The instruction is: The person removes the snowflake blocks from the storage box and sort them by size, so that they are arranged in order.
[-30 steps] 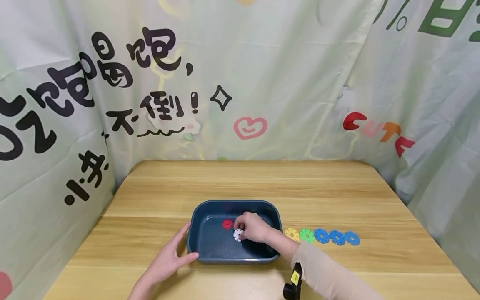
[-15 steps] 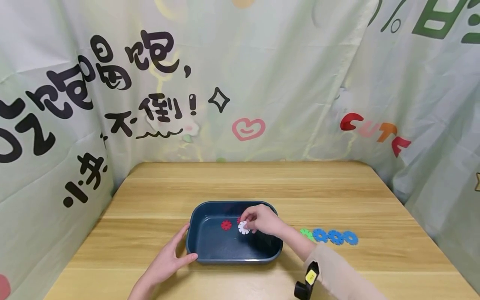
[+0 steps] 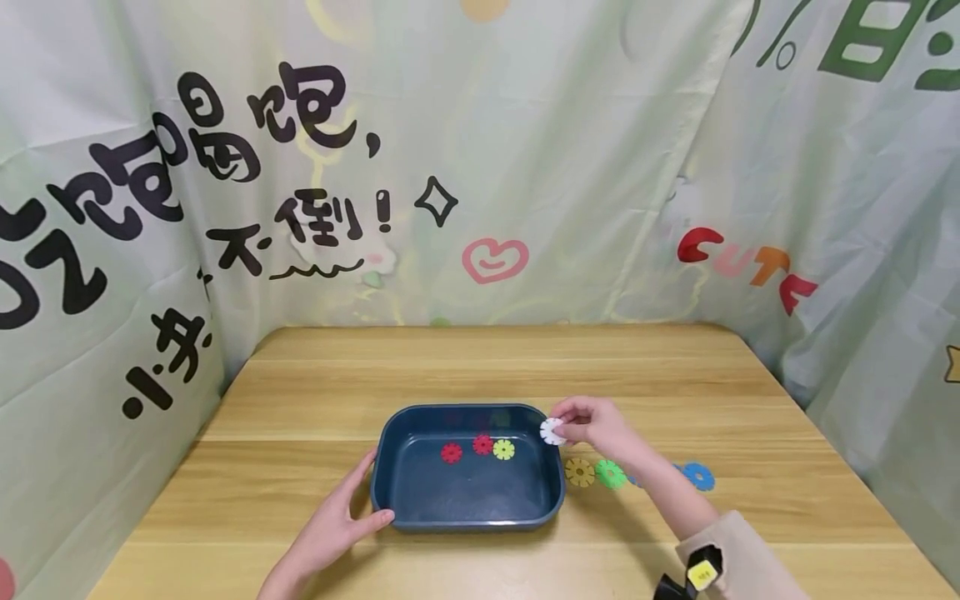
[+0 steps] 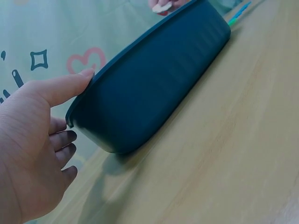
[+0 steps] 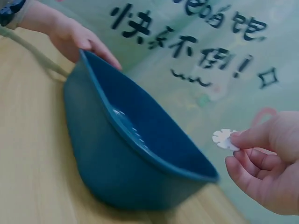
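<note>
A white notched snowflake disc [image 3: 552, 431] is pinched between the thumb and fingers of my right hand [image 3: 600, 429], over the right rim of a dark blue plastic tub [image 3: 468, 527]. The right wrist view shows this disc [image 5: 225, 139] held nearly flat, above the tub's rim. Inside the tub lie two red discs, a left one [image 3: 452, 452] and a right one [image 3: 483, 444], with a yellow-green disc [image 3: 503, 450] beside them. My left hand [image 3: 337, 521] rests against the tub's left side, its thumb [image 4: 74, 86] at the rim and its other fingers loosely spread.
Right of the tub, a row of discs lies on the wooden table [image 3: 480, 358]: yellow [image 3: 580, 472], green [image 3: 611, 474] and blue [image 3: 699, 477], partly hidden by my right forearm. A printed curtain [image 3: 570, 167] hangs behind the table.
My right hand has lifted the white disc from the tub and moved it right, up to the rim. The right red and yellow-green discs now show. My left hand has stayed in place.
</note>
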### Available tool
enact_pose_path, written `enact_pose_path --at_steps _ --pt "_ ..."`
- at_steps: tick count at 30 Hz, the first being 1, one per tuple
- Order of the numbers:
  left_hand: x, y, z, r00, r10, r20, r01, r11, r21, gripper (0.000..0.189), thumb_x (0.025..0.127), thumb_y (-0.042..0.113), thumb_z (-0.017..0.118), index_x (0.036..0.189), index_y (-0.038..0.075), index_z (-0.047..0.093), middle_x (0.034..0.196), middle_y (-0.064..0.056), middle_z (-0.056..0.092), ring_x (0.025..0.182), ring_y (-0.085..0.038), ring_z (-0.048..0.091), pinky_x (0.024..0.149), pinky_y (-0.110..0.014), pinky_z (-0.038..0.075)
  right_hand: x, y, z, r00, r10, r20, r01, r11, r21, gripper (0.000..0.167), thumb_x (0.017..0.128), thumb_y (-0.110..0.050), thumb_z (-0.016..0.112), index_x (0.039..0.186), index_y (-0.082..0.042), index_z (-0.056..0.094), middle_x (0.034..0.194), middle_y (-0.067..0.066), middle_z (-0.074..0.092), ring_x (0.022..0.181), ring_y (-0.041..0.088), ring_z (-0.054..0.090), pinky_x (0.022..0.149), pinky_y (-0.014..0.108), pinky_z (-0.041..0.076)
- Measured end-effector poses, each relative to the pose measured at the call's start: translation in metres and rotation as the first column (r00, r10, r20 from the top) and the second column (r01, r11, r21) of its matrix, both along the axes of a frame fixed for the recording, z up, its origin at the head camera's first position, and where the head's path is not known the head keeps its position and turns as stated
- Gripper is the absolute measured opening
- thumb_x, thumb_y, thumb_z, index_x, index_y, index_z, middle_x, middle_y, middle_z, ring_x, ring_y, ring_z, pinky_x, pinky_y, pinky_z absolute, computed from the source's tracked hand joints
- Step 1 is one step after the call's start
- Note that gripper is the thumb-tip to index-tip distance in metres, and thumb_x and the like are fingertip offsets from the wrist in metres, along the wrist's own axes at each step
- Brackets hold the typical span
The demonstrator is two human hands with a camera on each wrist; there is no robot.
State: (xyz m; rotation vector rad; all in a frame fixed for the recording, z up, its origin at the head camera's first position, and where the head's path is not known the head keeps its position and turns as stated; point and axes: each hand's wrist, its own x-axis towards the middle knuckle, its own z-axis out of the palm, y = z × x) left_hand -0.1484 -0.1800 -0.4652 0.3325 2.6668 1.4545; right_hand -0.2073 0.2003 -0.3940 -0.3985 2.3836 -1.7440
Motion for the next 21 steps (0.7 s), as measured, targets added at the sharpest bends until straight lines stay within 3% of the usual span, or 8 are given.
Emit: enact_pose_path --at_steps 9,16,21 --pt "-0.001 0.0 -0.001 1.0 -0.009 0.0 0.009 1.0 0.025 0.085 0.079 0.029 0.073 0.147 0.009 0.026 0.148 -0.02 0.027 0.133 -0.041 0.024 0.101 -0.065 0.021 0.018 0.073 -0.006 0.985 -0.174 0.014 0.174 0.985 0.01 0.029 0.085 0.0 0.062 0.106 0.017 0.053 0.089 0.01 0.063 0.075 0.013 0.059 0.07 0.033 0.053" --pt "-0.002 0.0 -0.002 1.0 -0.017 0.014 0.017 0.999 0.032 0.084 0.08 0.029 0.073 0.147 0.01 0.025 0.148 -0.019 0.026 0.133 -0.042 0.024 0.1 -0.065 0.021 0.039 0.134 -0.022 0.937 -0.348 0.035 0.344 0.936 0.079 0.032 0.088 -0.007 0.062 0.109 0.016 0.052 0.083 -0.009 0.062 0.072 0.006 0.058 0.065 0.025 0.052" --pt "-0.002 0.001 0.0 0.999 -0.01 0.044 0.009 1.0 0.03 0.085 0.08 0.03 0.072 0.148 0.013 0.024 0.149 -0.018 0.025 0.134 -0.043 0.023 0.099 -0.067 0.021 0.049 0.176 -0.037 0.902 -0.427 0.067 0.414 0.898 0.149 0.024 0.088 -0.01 0.062 0.103 0.009 0.059 0.077 -0.013 0.061 0.067 0.006 0.056 0.059 0.024 0.048"
